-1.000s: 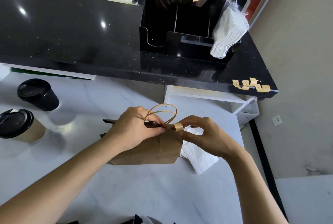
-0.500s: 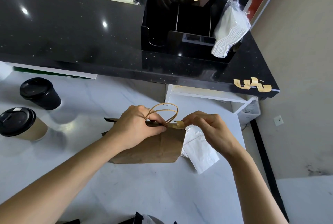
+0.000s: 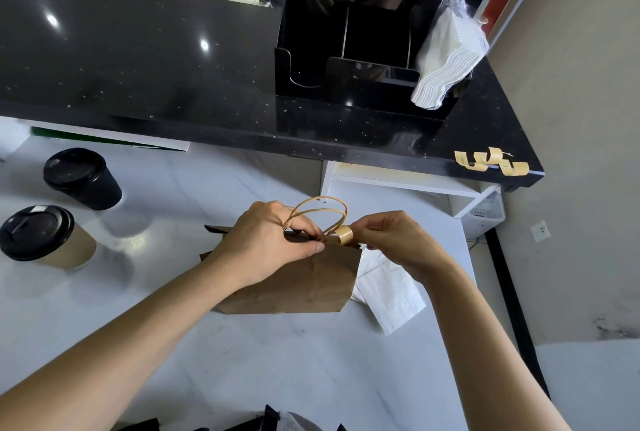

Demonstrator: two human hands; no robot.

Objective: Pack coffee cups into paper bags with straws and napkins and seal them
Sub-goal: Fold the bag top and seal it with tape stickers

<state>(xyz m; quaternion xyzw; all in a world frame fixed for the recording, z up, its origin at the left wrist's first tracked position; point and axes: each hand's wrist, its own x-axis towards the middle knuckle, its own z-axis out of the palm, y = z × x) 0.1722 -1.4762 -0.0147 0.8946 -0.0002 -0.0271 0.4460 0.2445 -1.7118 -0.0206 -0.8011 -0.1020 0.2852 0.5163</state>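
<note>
A person sealed a brown paper bag [image 3: 298,283] standing near the middle of a white marble table [image 3: 194,358]. The left hand [image 3: 268,240] pinched the bag's folded top edge shut beside its twine handles [image 3: 320,217], while the right hand [image 3: 391,240] pinched a loop of tan tape [image 3: 344,235] against the same edge. The bag appeared light and thin, likely to crumple or tip if squeezed at the sides, so the stiffer folded rim looked the safest hold. A white napkin [image 3: 389,295] lay just right of the bag. Two lidded coffee cups [image 3: 62,208] stood at far left, and spare tape strips [image 3: 491,162] clung to the black counter [image 3: 138,59] beyond.
</note>
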